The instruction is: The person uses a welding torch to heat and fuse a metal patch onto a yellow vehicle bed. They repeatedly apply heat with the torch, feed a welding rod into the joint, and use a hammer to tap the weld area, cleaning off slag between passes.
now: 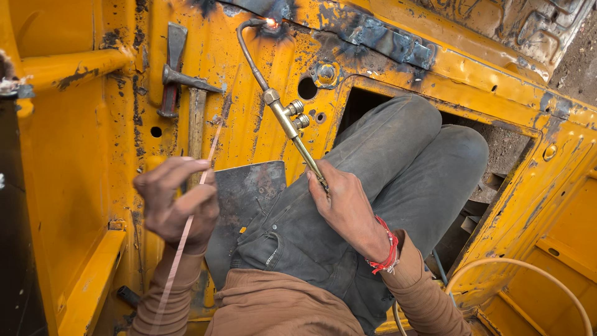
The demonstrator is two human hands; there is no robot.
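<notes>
A yellow body panel (74,162), scorched and flaking, fills most of the view, with a dark patched seam (373,34) running across its top. The person sits against it, grey-trousered legs (385,168) bent up through a rectangular opening in the panel. A dark metal sheet (245,199) lies beside the left thigh, leaning on the panel. A pale hose (528,267) loops at lower right.

A hammer (189,93) rests on the panel at upper left, its head lying across a red-handled chisel (171,74).

The right hand (345,208), a red thread at its wrist, holds a brass torch (286,115); the fingers are curled tight round the lower end of its handle. The torch slants up and left from the hand, past two valve knobs, and its thin curved neck bends over to the seam, where a small flame (271,23) glows against the blackened metal.

The left hand (177,205) is raised in front of the panel, thumb and fingers pinching a thin copper-coloured rod (186,230). The rod runs from beside the left sleeve up through the fingers, its upper tip near the hammer handle and well apart from the flame.
</notes>
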